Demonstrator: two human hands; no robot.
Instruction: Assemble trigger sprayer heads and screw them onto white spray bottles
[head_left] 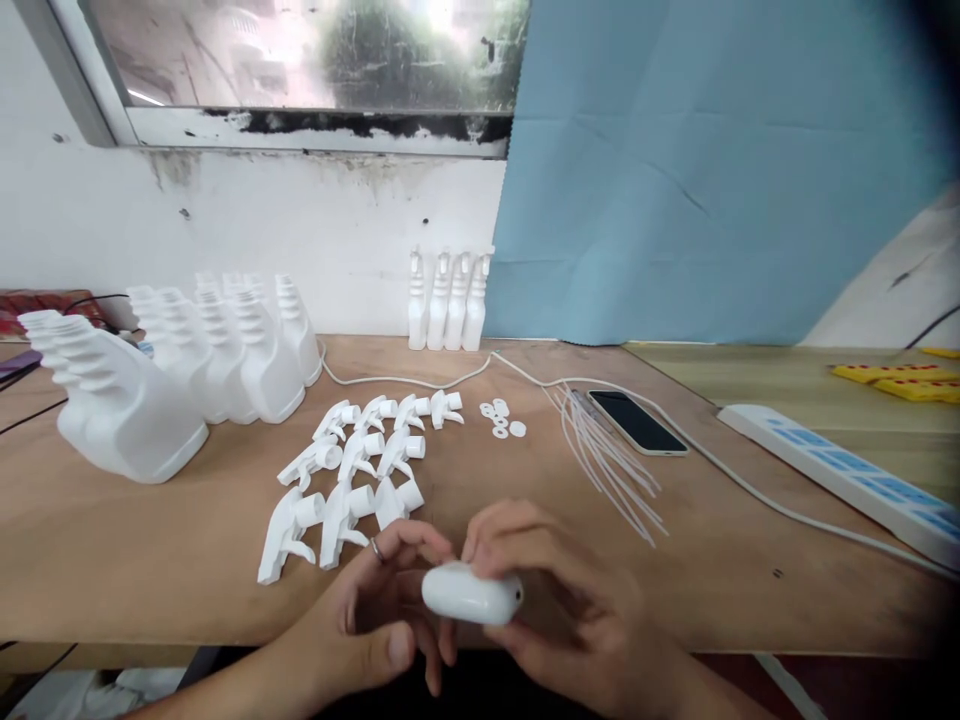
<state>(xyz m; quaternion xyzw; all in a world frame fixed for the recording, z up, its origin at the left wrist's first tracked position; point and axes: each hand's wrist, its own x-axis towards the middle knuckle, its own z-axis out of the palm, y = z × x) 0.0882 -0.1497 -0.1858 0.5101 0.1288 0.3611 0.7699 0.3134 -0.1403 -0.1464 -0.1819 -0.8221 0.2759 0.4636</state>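
Note:
A small, glossy white rounded case point(469, 594), resembling an earbud case, is held above the table's front edge. My right hand point(562, 590) pinches its right end between thumb and fingers, and a small dark hole shows at that end. Around the left end, my left hand point(382, 600) has its fingers and thumb apart, with a ring on one finger; whether a fingertip touches the case is unclear. Just beyond my left hand lie several white trigger spray heads point(361, 455) in rough rows on the wooden table point(480, 470).
Several white bottles point(127, 410) stand at left; slim spray bottles point(447, 305) line the wall. Small white washers point(517, 429), thin white tubes point(611, 460) and a phone point(637, 422) lie right of centre. A white cable point(750, 490) runs towards a power strip point(847, 470).

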